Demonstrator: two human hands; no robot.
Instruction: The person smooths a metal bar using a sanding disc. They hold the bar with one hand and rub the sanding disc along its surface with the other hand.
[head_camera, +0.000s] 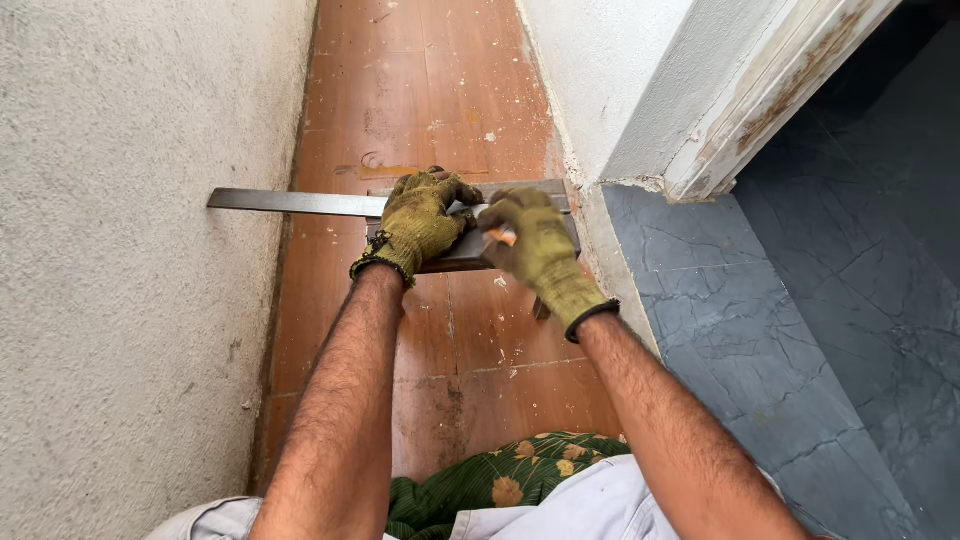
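Glossy brown floor tiles (420, 100); knit-gloved left hand (420, 222) pressing flat steel square (300, 202)

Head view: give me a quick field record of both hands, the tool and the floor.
left hand: gloved, pressing down on the metal square
right hand: gloved, pinching a small orange marker at the square's thick stock
metal square: flat on the floor, thin blade reaching the left wall
floor: brown tiles, dusty with white flecks
right side: blue-grey tiles past a door frame
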